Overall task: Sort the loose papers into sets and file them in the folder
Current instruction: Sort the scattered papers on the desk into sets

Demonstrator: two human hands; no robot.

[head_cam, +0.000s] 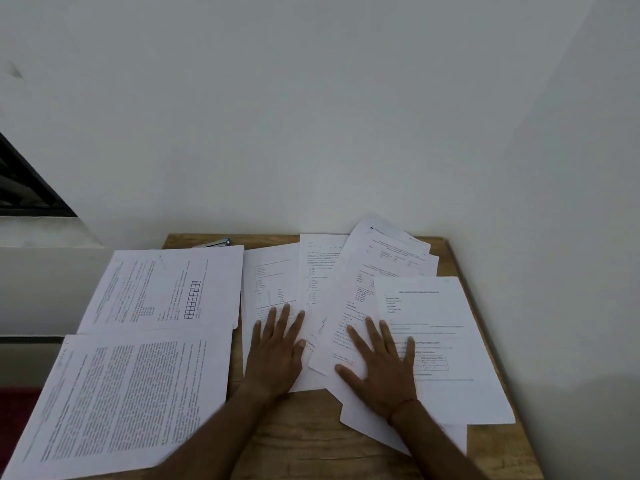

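Note:
Loose printed papers cover a small wooden table [298,431]. Several overlapping sheets [346,271] fan out across the middle and right. My left hand [277,351] lies flat with spread fingers on a sheet near the centre [270,271]. My right hand [381,365] lies flat on the overlapping sheets to the right, next to a letter-style page [440,313]. Two large pages of dense text lie at the left: one far [166,289], one near [124,400], both overhanging the table. No folder is visible.
A small metal object, perhaps a stapler [218,242], sits at the table's back left edge, partly under paper. A white wall rises right behind the table and on the right. A dark window frame [27,188] is at the left.

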